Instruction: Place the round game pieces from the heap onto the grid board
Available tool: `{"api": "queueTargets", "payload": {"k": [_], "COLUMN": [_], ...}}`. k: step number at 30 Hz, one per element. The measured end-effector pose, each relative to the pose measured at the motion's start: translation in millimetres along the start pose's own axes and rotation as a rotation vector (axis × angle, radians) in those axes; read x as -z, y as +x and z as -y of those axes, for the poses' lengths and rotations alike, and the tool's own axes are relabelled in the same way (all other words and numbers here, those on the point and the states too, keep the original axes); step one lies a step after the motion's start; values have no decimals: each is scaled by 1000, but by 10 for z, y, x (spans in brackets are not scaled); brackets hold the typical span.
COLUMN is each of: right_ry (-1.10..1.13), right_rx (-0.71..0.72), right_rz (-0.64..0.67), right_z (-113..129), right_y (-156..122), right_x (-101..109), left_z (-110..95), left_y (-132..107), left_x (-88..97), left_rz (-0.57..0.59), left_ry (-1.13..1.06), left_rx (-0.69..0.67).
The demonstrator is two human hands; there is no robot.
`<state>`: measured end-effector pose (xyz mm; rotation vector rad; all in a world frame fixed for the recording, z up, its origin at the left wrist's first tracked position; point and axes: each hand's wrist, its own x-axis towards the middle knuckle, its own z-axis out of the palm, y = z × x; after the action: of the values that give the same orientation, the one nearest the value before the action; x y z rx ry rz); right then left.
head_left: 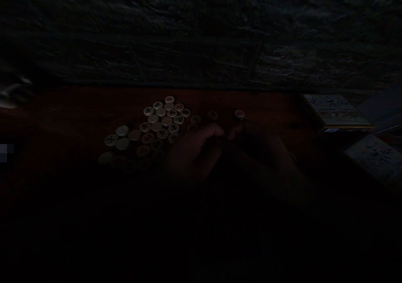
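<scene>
The scene is very dark. A pile of several round pale game pieces [157,126] with black and red characters lies on a reddish table [78,115]. My left hand [191,151] rests just right of the pile, fingers curled inward. My right hand [260,147] is beside it, fingertips meeting the left hand's near the middle. What the fingers pinch, if anything, is lost in the dark. Two single pieces [212,115] [239,114] lie just beyond the fingertips.
A flat printed box [336,111] lies at the table's right end, with another printed sheet or lid [373,157] nearer me. A rough dark wall [201,32] rises behind the table. A pale object [12,92] sits at the far left.
</scene>
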<state>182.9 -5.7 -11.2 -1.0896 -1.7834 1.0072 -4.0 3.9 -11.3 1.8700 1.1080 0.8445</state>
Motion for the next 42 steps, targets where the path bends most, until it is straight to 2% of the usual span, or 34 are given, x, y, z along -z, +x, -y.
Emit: {"api": "queueTargets", "payload": {"k": [4, 17, 26, 31, 42], "right_ry": [11, 12, -2, 9, -19], "right_rx": [10, -31, 9, 7, 40], "right_rz": [11, 0, 14, 3, -7], "right_z": [-3, 15, -30, -27, -20], "right_y": [4, 1, 9, 6, -1], "right_x": [3, -9, 7, 6, 10], "left_z": [27, 48, 28, 40, -54], "left_y": [8, 8, 9, 16, 7], "left_x": [8, 9, -2, 6, 4], "left_rz": [27, 15, 5, 13, 7], "left_ry": [-13, -14, -30, -24, 11], "left_rx": [-24, -46, -18, -52, 33]}}
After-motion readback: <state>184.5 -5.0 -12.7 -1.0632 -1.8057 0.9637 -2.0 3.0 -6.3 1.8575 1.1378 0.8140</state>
